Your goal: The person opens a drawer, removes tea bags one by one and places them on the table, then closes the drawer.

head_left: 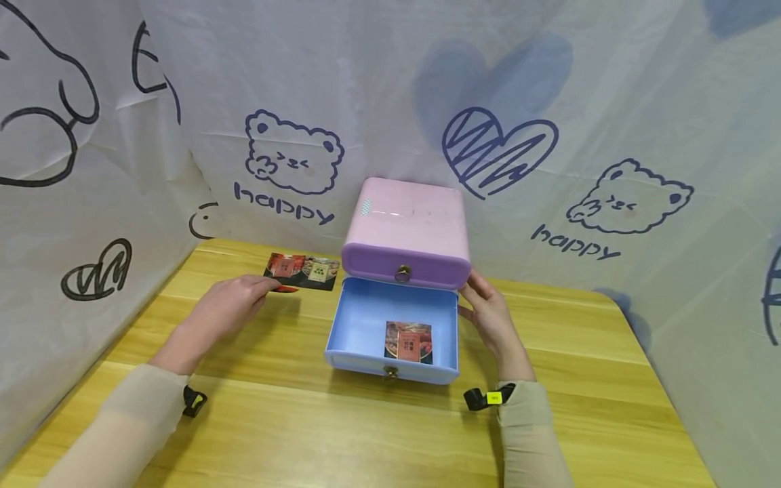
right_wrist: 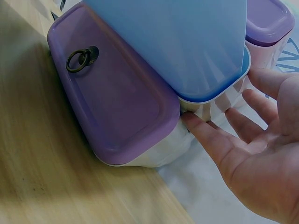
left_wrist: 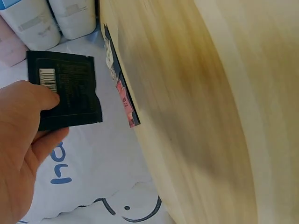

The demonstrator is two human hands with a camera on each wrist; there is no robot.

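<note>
My left hand (head_left: pixel 228 305) pinches a small flat seasoning packet (left_wrist: pixel 77 100) between thumb and fingers. Its dark back with a white barcode shows in the left wrist view. On the table near that hand lie a red-labelled packet (head_left: pixel 284 264) and a yellow-labelled packet (head_left: pixel 318 272). A blue drawer (head_left: pixel 360 312) is pulled out of the small pink-topped drawer cabinet (head_left: pixel 409 210). Inside the drawer, toward its front right, lies another red-labelled packet (head_left: pixel 409 343). With fingers spread, my right hand (right_wrist: pixel 261 140) touches the cabinet's right side.
One purple drawer front (head_left: pixel 405 268) with a round pull sits above the blue drawer; another purple drawer front (right_wrist: pixel 121 88) with a ring pull is below it. The cabinet stands on a wood-grain table (head_left: pixel 293 420). White printed cloth (head_left: pixel 390 88) hangs behind and beside the table.
</note>
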